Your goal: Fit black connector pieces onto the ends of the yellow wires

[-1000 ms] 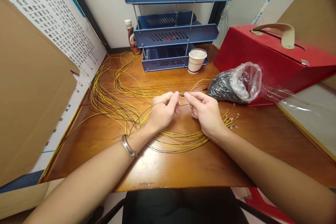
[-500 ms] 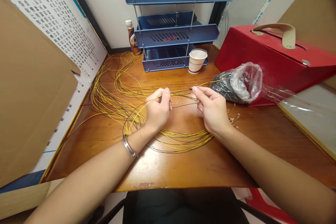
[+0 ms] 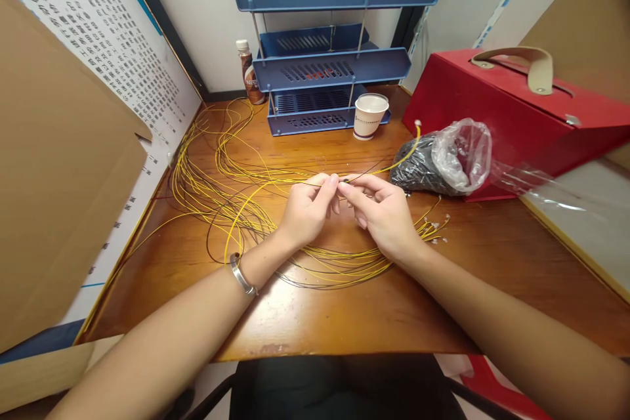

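Note:
My left hand (image 3: 308,210) and my right hand (image 3: 381,210) meet fingertip to fingertip above the wooden desk (image 3: 344,302). Both pinch one thin yellow wire (image 3: 394,164), whose free end with a small metal terminal rises toward the upper right. A loose bundle of long yellow and black wires (image 3: 221,190) loops across the desk under and left of my hands. Several terminal ends (image 3: 436,230) lie fanned out just right of my right hand. A metal bracelet sits on my left wrist.
A clear plastic bag of small black parts (image 3: 438,161) lies against a red box with a tan handle (image 3: 512,111). A paper cup (image 3: 369,115), blue stacked trays (image 3: 329,72) and a small bottle (image 3: 250,72) stand at the back. Cardboard (image 3: 59,164) leans at the left.
My hands drew apart along the wire, then came back together at the centre. The wire's free end has swung up toward the plastic bag.

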`<state>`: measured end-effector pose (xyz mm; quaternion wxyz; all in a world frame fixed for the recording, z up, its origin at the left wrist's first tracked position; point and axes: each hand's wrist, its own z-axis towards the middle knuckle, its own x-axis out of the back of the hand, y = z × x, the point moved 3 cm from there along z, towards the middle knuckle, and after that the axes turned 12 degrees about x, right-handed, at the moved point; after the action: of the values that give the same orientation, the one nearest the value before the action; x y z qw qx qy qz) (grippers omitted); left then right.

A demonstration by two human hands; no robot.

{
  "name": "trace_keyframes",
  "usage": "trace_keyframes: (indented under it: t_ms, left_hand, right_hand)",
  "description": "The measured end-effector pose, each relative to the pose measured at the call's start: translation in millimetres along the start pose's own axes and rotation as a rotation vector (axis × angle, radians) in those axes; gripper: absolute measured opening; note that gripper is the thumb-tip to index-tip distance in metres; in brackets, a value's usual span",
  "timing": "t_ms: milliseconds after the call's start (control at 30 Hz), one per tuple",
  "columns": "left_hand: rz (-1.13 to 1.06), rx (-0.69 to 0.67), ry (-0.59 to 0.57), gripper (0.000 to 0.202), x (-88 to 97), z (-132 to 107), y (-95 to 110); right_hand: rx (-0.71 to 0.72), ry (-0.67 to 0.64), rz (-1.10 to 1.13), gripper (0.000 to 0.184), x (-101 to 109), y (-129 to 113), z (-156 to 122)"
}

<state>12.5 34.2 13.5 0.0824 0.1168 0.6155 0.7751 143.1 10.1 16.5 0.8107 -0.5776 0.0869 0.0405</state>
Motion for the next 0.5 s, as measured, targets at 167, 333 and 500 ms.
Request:
trace_keyframes:
  t_ms: [167, 333, 500]
  left_hand:
    - [0.003, 0.003, 0.033, 0.054, 2.4, -0.6, -0.1]
    - [-0.005, 0.050, 0.090, 0.055, 4.5, -0.7, -1.4]
    - [-0.021, 0.031, 0.220, 0.052, 9.4, 0.1, -0.7]
  right_hand:
    - [0.033, 0.016, -0.080, 0.031, 0.9, -3.3, -0.8]
    - [0.038, 0.059, -0.116, 0.029, 1.1, -5.0, -0.7]
    - [0.055, 0.124, -0.105, 0.026, 4.6, -5.7, 1.7]
